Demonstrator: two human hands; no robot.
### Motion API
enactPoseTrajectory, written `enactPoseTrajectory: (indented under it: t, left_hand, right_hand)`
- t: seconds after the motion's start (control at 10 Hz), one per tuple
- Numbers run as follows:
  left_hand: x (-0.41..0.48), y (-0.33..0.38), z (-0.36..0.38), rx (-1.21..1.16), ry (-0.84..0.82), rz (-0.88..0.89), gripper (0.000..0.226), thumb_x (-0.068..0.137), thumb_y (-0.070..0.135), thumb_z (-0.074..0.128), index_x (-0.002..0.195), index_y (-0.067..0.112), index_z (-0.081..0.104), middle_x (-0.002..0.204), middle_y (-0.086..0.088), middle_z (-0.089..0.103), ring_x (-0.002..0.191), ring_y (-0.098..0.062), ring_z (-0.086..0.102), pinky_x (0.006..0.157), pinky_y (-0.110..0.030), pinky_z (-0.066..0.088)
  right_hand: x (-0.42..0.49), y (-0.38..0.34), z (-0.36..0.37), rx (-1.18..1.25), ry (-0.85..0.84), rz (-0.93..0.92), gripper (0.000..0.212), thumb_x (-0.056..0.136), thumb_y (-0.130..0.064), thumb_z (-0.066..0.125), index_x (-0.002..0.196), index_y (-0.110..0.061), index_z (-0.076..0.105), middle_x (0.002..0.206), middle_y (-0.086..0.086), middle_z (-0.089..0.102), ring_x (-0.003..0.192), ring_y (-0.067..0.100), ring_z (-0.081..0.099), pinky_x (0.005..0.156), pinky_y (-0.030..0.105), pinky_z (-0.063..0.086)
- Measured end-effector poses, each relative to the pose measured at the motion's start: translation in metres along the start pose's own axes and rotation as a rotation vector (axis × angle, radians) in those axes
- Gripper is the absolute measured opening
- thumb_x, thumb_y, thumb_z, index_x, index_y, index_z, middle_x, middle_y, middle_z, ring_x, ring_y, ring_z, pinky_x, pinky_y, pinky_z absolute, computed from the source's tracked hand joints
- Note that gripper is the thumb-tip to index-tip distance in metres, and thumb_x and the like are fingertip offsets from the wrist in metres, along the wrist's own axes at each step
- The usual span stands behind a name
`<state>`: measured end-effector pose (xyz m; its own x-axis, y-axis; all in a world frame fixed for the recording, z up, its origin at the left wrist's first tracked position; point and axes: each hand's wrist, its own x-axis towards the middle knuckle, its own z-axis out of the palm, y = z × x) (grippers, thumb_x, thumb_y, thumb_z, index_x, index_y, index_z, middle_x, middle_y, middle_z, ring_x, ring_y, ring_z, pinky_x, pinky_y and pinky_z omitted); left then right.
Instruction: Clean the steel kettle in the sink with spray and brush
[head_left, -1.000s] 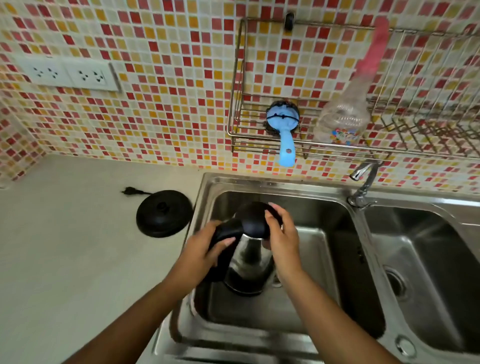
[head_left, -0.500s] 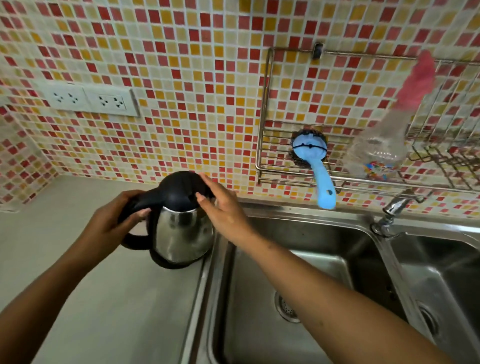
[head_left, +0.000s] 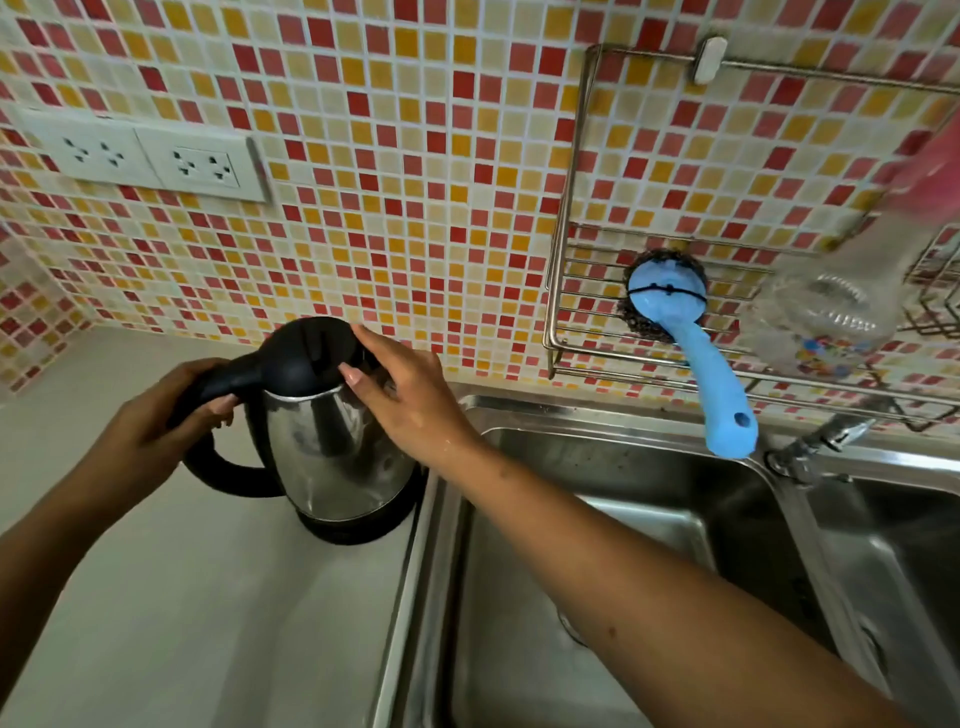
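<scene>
The steel kettle with a black lid and handle stands upright on its black base on the counter, just left of the sink. My left hand grips the kettle's black handle. My right hand rests across the lid and the kettle's upper right side, fingers fairly straight. A blue-handled brush with a wire scrubbing head hangs from the wall rack. A clear spray bottle with a pink top leans in the same rack, blurred.
A grey counter spreads left of the sink. A double wall socket sits on the mosaic tiles above it. The tap stands between the left basin and a second basin at the right.
The kettle was lifted out of the sink and moved left, and it now stands on its base on the counter. Both hands stayed on it. The view swung left.
</scene>
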<state>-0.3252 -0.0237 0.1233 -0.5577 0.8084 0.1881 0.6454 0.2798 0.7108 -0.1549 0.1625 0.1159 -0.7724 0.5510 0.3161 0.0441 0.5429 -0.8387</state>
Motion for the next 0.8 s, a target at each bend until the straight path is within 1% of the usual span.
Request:
enactPoseTrajectory:
  t: [0.1, 0.2, 0.3, 0.4, 0.5, 0.6, 0.7, 0.8]
  left_hand:
    - [0.000, -0.003, -0.001, 0.017, -0.022, 0.005, 0.031, 0.090, 0.028, 0.051, 0.114, 0.048, 0.049, 0.087, 0.027, 0.063, 0.081, -0.017, 0.064, 0.072, -0.036, 0.051]
    - [0.001, 0.002, 0.002, 0.070, -0.076, 0.033, 0.028, 0.091, 0.025, 0.052, 0.116, 0.037, 0.050, 0.089, 0.027, 0.063, 0.084, -0.008, 0.063, 0.070, -0.028, 0.050]
    - [0.000, 0.009, 0.002, 0.068, -0.119, 0.019, 0.032, 0.086, 0.029, 0.052, 0.113, 0.046, 0.048, 0.090, 0.028, 0.064, 0.083, -0.006, 0.063, 0.071, -0.025, 0.049]
    - [0.000, 0.011, -0.001, 0.068, -0.133, 0.008, 0.038, 0.085, 0.032, 0.049, 0.109, 0.061, 0.043, 0.092, 0.024, 0.064, 0.085, -0.006, 0.063, 0.072, -0.024, 0.047]
    - [-0.002, 0.012, 0.001, 0.067, -0.123, 0.013, 0.041, 0.086, 0.033, 0.047, 0.111, 0.065, 0.040, 0.102, 0.032, 0.061, 0.092, -0.001, 0.061, 0.080, -0.022, 0.047]
    - [-0.006, 0.013, 0.006, 0.071, -0.104, 0.028, 0.043, 0.089, 0.029, 0.047, 0.120, 0.056, 0.034, 0.126, 0.016, 0.054, 0.114, -0.011, 0.052, 0.096, -0.028, 0.039]
    - [-0.005, 0.009, 0.008, 0.188, -0.048, 0.013, 0.047, 0.090, 0.032, 0.047, 0.134, 0.042, 0.033, 0.138, -0.008, 0.048, 0.126, -0.026, 0.046, 0.100, -0.035, 0.035]
    - [-0.011, 0.024, 0.010, 0.355, -0.019, 0.021, 0.063, 0.090, 0.043, 0.039, 0.147, 0.016, 0.032, 0.151, -0.013, 0.035, 0.139, -0.030, 0.031, 0.112, -0.043, 0.028]
  right_hand:
    - [-0.004, 0.006, 0.003, -0.028, -0.021, -0.002, 0.053, 0.094, -0.031, 0.056, 0.143, -0.016, 0.042, 0.137, 0.006, 0.056, 0.125, 0.025, 0.050, 0.109, 0.040, 0.039]
    - [-0.020, 0.011, -0.005, -0.060, -0.042, 0.048, 0.052, 0.096, -0.032, 0.052, 0.146, -0.024, 0.037, 0.149, -0.003, 0.043, 0.133, 0.019, 0.033, 0.110, 0.028, 0.026]
    - [-0.033, 0.010, -0.011, -0.056, -0.059, 0.045, 0.054, 0.098, -0.030, 0.051, 0.148, -0.026, 0.032, 0.153, -0.007, 0.037, 0.134, 0.013, 0.030, 0.107, 0.023, 0.021]
    - [-0.039, 0.010, -0.008, -0.076, -0.147, 0.063, 0.060, 0.099, -0.033, 0.046, 0.152, -0.031, 0.017, 0.158, -0.012, 0.022, 0.137, 0.004, 0.018, 0.109, 0.021, 0.014]
    - [-0.037, 0.014, -0.003, -0.111, -0.176, 0.040, 0.063, 0.100, -0.036, 0.042, 0.153, -0.031, 0.008, 0.161, -0.011, 0.011, 0.145, 0.008, 0.012, 0.115, 0.027, 0.015]
    - [-0.040, 0.019, -0.001, -0.166, -0.201, 0.004, 0.066, 0.100, -0.041, 0.039, 0.153, -0.030, 0.001, 0.162, -0.010, 0.004, 0.149, 0.012, 0.008, 0.120, 0.039, 0.018]
    - [-0.038, 0.018, -0.006, -0.183, -0.232, 0.021, 0.066, 0.100, -0.042, 0.039, 0.153, -0.029, 0.002, 0.163, -0.009, 0.004, 0.149, 0.013, 0.008, 0.121, 0.043, 0.017]
    - [-0.041, 0.001, -0.021, -0.256, -0.260, 0.046, 0.067, 0.100, -0.043, 0.037, 0.154, -0.023, 0.004, 0.163, -0.005, 0.002, 0.150, 0.014, 0.001, 0.122, 0.044, 0.011]
